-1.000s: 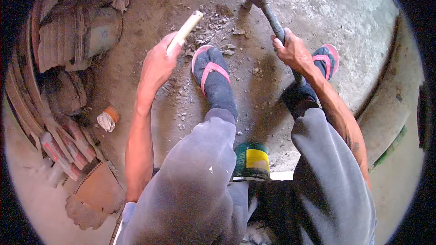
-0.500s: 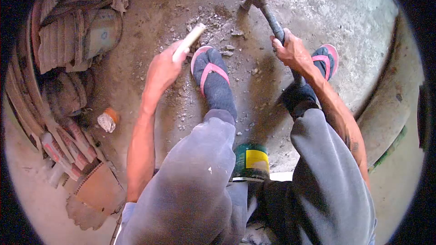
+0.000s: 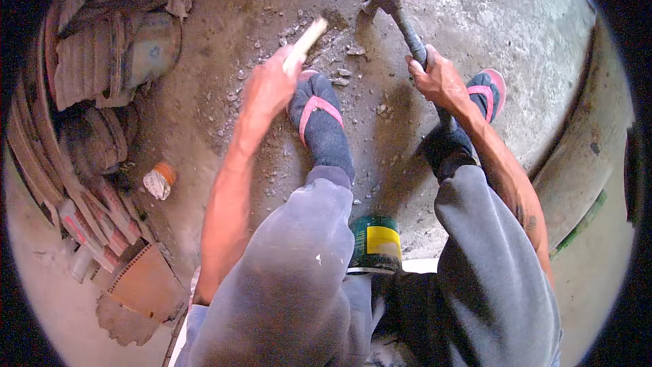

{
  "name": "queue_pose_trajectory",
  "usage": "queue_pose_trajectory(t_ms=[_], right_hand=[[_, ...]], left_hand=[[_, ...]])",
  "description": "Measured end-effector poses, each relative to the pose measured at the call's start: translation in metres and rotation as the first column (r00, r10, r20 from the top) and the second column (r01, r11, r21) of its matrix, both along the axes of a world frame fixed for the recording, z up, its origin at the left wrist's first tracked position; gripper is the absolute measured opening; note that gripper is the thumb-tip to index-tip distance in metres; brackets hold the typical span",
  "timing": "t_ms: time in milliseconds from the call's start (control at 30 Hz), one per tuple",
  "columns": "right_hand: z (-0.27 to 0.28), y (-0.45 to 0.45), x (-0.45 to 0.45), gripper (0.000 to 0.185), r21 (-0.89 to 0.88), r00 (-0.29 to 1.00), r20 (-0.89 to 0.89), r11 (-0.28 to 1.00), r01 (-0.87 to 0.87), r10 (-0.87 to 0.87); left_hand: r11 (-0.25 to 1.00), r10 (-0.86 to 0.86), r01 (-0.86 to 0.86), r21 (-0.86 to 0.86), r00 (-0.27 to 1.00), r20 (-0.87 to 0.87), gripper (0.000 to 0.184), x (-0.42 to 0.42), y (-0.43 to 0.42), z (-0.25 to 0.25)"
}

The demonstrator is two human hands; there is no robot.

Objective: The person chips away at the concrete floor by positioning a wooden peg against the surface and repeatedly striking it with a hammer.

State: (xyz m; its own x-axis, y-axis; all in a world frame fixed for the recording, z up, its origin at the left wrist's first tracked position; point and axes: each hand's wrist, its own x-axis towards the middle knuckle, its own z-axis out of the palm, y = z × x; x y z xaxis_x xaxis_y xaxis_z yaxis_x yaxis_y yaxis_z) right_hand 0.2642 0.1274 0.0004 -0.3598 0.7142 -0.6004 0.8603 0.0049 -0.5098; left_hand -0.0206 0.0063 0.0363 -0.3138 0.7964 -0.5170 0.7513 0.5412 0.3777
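Observation:
My left hand [image 3: 270,85] is closed round a short pale stick [image 3: 305,44], its far end slanting up and right over broken bits of concrete [image 3: 344,81]. The stick is blurred, and its lower part is hidden in my fist. Wrapped round the dark handle of a claw hammer [image 3: 409,34] is my right hand [image 3: 441,81]. The hammer's head is at the far end, its claw pointing right, and the handle's lower end runs down beside my right leg. A gap of floor separates the stick's tip from the hammer head.
My feet, in dark socks and pink flip-flops [image 3: 318,105], stand on the rough floor [image 3: 475,20]. Between my legs is a green-and-yellow can [image 3: 375,245]. At left lie stacked cardboard [image 3: 146,278] and an orange-and-white crumpled item [image 3: 159,180]. A curved grey edge [image 3: 584,163] borders the right.
My left hand has moved up and to the right with the pale stick, bringing its tip closer to the hammer head. My right hand and the hammer have barely shifted.

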Motion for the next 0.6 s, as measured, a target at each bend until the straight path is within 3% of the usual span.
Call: queue_pose_trajectory(t_ms=[67,167,267,367,400,533,600], right_hand=[[-0.002,0.0,0.0,0.039,-0.021,1.0,-0.006,1.0,-0.002,0.002],[-0.004,0.0,0.003,0.039,-0.032,0.999,-0.047,0.999,0.007,-0.009],[-0.003,-0.001,0.004,0.039,0.026,0.998,-0.069,1.0,-0.007,0.008],[-0.002,-0.001,0.003,0.038,0.051,0.997,-0.071,0.998,-0.021,0.025],[0.001,-0.001,0.002,0.038,0.074,0.996,-0.078,0.997,-0.031,0.037],[0.025,0.001,-0.008,0.038,0.121,0.991,-0.102,0.99,-0.07,0.083],[0.035,-0.004,-0.017,0.038,0.181,0.973,-0.224,0.983,-0.008,0.049]], left_hand=[[0.997,-0.071,0.071,-0.028,0.997,-0.016,0.039,-0.014,-0.004,0.013],[0.985,-0.013,-0.012,0.17,0.99,0.143,0.041,-0.027,-0.018,-0.002],[0.952,0.041,-0.09,0.291,0.985,0.17,0.038,-0.012,-0.014,-0.017],[0.98,0.08,-0.124,0.156,0.962,0.262,0.038,0.008,0.0,-0.033],[0.948,-0.032,-0.022,0.318,0.986,0.161,0.038,0.01,-0.001,-0.037],[0.969,-0.017,-0.023,0.244,0.987,0.163,0.04,0.008,-0.003,-0.036],[0.979,0.011,-0.049,0.197,0.982,0.189,0.04,0.011,-0.002,-0.028]])
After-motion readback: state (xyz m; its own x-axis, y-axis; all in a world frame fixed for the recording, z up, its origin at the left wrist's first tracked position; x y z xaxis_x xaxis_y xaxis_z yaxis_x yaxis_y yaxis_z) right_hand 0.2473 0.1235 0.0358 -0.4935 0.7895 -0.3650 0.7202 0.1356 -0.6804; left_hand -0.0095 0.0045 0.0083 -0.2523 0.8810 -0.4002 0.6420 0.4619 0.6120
